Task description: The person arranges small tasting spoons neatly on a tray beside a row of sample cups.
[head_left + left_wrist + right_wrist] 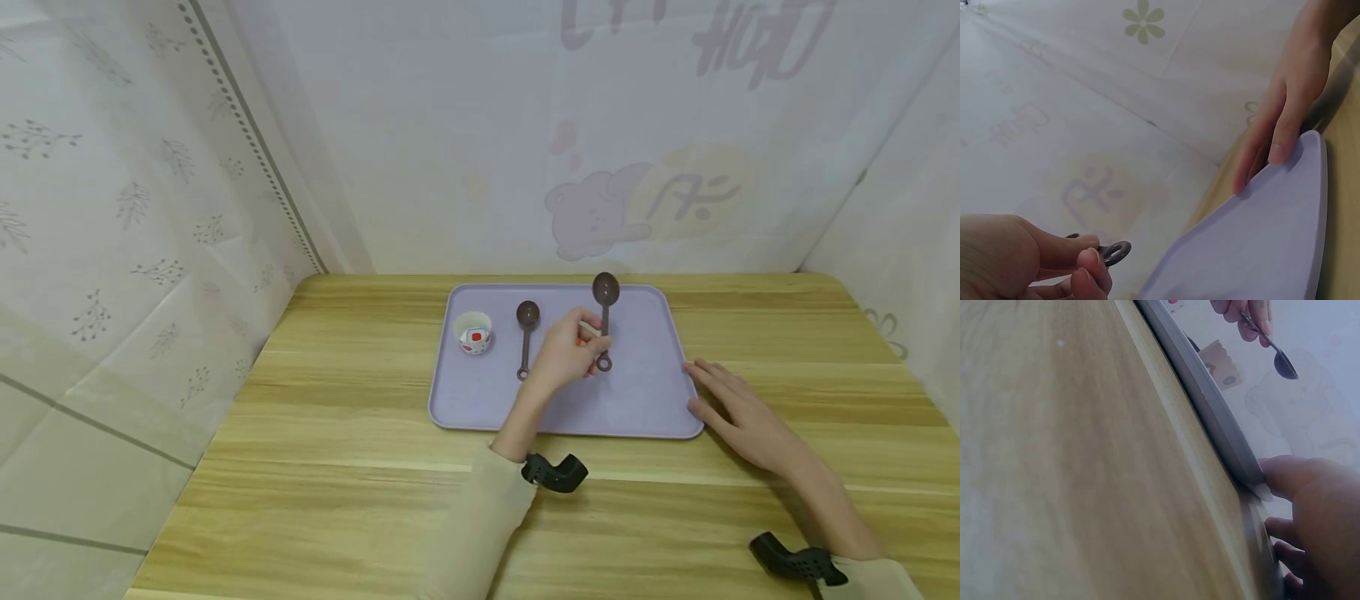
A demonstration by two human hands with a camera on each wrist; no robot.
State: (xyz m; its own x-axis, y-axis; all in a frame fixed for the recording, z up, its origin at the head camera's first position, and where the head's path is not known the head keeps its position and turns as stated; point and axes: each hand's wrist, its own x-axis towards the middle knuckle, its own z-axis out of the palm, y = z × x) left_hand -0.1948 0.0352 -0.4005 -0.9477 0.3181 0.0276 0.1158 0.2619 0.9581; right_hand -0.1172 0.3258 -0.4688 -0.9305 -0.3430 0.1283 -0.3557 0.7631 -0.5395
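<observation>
My left hand [566, 350] pinches a brown measuring spoon [605, 292] by its handle, over the right half of a lilac tray [645, 404]. In the left wrist view the ring end of the handle [1116, 253] sticks out past the thumb and fingers. The right wrist view shows the spoon's bowl [1284, 365] held up off the tray. My right hand [742, 417] rests at the tray's right edge, fingers extended, thumb at the rim. A second, smaller brown measuring spoon [527, 315] lies on the tray left of my left hand.
A small white cup [473, 333] with red prints stands at the tray's left side. Another small cup [1219, 365] with a wavy rim is mostly hidden behind my left hand in the head view. Printed cloth [450, 125] hangs behind the wooden table [337, 400].
</observation>
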